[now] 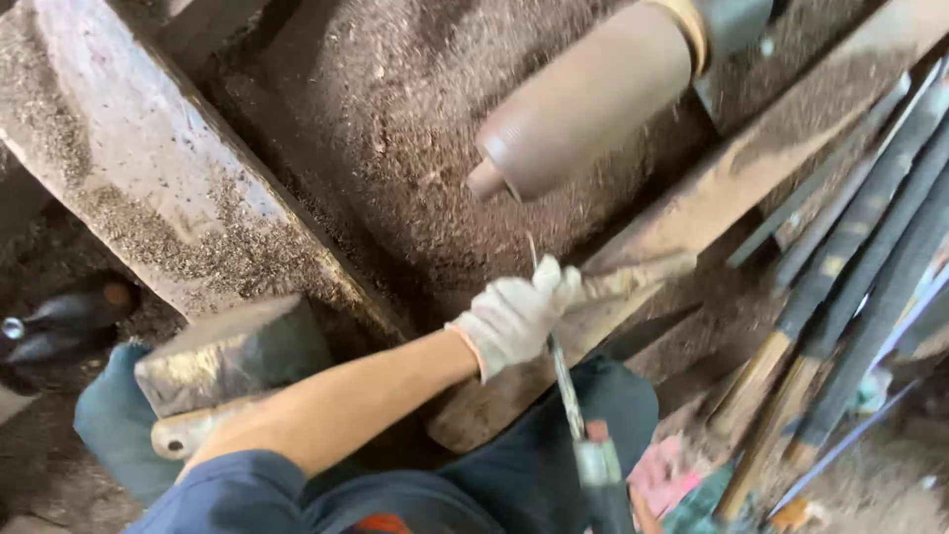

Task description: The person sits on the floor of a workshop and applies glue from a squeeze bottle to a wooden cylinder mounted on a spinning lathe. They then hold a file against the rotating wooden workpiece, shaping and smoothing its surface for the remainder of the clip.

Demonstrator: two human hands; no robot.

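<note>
Scene: A person bends over a wood lathe thick with brown sawdust, seen from a camera on their head.
Left hand: The left hand [516,314], in a white cotton glove, is closed over the front of a long turning tool [570,391], fingers curled and pressed down on a rusty steel rail [692,222].
Tool: The thin metal shaft runs from the glove back toward the body, ending in a dark handle at the bottom edge; its tip points up toward the workpiece.
Right hand: Out of sight below the frame; its grip cannot be told.
Workpiece: A smooth brown wooden cylinder [583,99] sits just above the glove, apart from it, its small stub end facing down-left.
Surroundings: A second sawdust-covered beam [148,168] lies at left; long-handled tools [850,287] lean together at right.
</note>
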